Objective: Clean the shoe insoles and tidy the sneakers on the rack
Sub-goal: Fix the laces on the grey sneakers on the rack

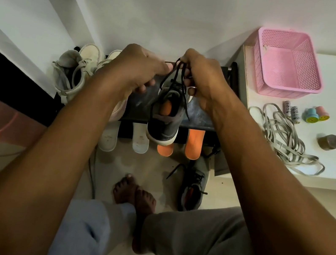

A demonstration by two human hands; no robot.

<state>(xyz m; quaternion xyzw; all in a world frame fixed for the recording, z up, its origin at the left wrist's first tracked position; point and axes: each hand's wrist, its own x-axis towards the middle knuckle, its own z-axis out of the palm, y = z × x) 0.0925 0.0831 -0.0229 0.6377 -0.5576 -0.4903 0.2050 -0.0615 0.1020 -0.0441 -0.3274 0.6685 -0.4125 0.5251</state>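
A dark grey sneaker (165, 118) with an orange lining sits heel toward me on the dark rack (202, 115). My left hand (138, 66) and my right hand (202, 77) each pinch its black laces (177, 71) above the tongue. Two white insoles (108, 137) and two orange insoles (193, 145) lean against the rack's front. The second grey sneaker (193, 187) lies on the floor below. A pair of whitish sneakers (76, 69) stands on the rack's left end, partly hidden by my left arm.
A pink mesh basket (289, 63) stands on a white surface at the right, with loose grey laces (283, 135), small stamps (312, 115), two small tubes (291, 111) and a brown round tin (329, 142). My bare feet (136, 193) rest on the floor.
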